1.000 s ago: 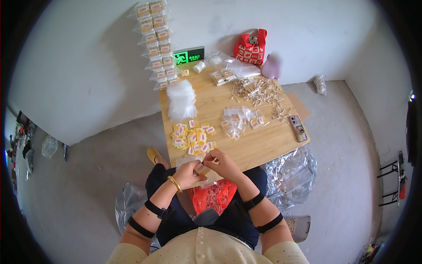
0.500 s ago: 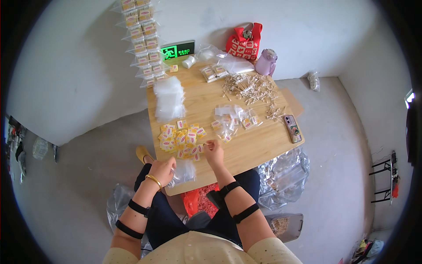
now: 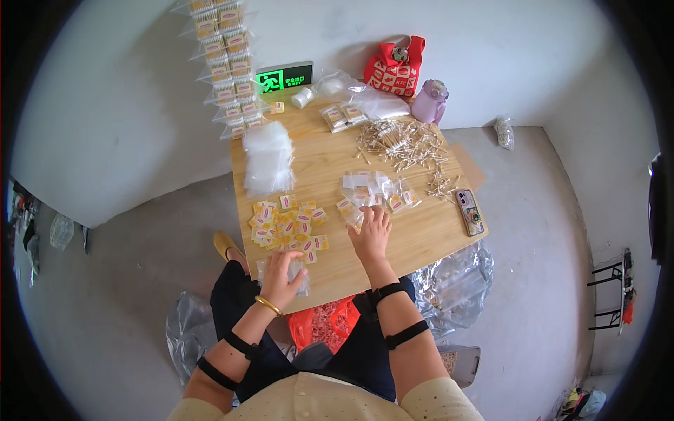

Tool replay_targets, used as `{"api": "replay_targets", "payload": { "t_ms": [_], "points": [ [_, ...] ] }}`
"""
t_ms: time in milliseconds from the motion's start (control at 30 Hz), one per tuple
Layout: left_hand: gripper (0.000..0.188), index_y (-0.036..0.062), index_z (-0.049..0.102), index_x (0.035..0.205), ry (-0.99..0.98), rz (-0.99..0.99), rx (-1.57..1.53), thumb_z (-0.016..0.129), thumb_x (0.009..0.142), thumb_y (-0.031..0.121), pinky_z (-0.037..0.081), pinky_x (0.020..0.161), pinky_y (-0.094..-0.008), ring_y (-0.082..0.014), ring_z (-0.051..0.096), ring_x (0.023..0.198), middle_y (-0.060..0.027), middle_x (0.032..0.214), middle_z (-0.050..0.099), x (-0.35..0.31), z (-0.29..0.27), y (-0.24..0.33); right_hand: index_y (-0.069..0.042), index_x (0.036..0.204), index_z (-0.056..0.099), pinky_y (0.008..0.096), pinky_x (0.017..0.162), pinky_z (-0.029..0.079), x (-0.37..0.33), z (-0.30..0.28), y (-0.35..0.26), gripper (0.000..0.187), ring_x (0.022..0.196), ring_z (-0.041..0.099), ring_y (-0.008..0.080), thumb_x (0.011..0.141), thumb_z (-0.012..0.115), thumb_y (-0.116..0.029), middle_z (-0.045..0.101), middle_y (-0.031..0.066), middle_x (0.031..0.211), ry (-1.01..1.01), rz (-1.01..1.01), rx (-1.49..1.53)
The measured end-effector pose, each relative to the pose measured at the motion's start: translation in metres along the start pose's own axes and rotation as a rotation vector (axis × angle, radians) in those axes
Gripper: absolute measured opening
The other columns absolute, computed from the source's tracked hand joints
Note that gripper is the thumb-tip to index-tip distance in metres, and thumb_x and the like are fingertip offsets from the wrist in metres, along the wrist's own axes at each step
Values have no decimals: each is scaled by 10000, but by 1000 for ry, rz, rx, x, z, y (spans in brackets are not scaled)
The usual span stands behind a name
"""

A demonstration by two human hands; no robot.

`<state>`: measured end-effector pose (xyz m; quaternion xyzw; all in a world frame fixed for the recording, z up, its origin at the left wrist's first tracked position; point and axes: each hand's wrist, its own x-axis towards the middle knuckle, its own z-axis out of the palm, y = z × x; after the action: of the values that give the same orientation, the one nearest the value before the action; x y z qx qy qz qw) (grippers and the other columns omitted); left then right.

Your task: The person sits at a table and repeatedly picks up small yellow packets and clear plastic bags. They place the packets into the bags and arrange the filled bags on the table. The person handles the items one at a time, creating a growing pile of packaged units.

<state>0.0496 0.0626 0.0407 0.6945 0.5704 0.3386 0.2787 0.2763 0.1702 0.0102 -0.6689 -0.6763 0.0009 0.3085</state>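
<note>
My left hand rests on a small stack of clear plastic bags at the near left of the table, fingers stretched out. Just beyond its fingertips lies a loose pile of small yellow-and-white printed cards. My right hand is spread with nothing seen in its grasp. It is at the near edge of a heap of small clear bags with cards in them, its fingertips overlapping that heap. Whether the fingertips touch a bag cannot be made out.
Loose cotton swabs lie at the far right, near a phone. Larger clear bags lie at left, beside a tall stack of packed swabs. A purple bottle and red bag stand at the back.
My right hand has moved right and away from the cards to the bag heap, its closed fingers spreading. My left hand has shifted slightly right over the clear bags, its fingers straightening.
</note>
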Motion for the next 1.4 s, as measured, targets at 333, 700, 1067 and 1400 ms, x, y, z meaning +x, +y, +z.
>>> {"api": "replay_targets", "payload": {
  "t_ms": [333,700,1067,1400],
  "points": [
    [312,26,573,1088,-216,-439,-739,636,919,280,490,791,-277,-137,620,947,-68,1015,644,13,59,-7,-125,874,577,425,804,387,-21,-21,-5,120,887,527,291,770,636,-130,567,78,853,-45,-76,53],
    [556,98,383,1306,34,-763,-1259,697,849,72,525,766,-319,-161,625,841,-58,983,604,23,58,0,-48,1064,563,363,793,441,-86,-72,-50,337,916,540,259,806,726,-190,558,94,1013,-171,69,628],
    [564,118,408,1274,258,-779,-1329,727,813,59,498,727,-289,-138,591,872,-29,974,594,28,44,-2,17,1034,632,237,749,437,-94,-50,-35,242,771,567,88,938,602,-202,640,29,829,-665,581,1271],
    [189,89,606,865,-67,-658,-848,673,897,263,478,618,-263,-101,617,680,-11,775,651,-5,49,2,33,1049,641,237,681,459,-107,-42,-44,226,706,581,99,953,541,-147,644,42,769,-651,578,1181]
  ]
}}
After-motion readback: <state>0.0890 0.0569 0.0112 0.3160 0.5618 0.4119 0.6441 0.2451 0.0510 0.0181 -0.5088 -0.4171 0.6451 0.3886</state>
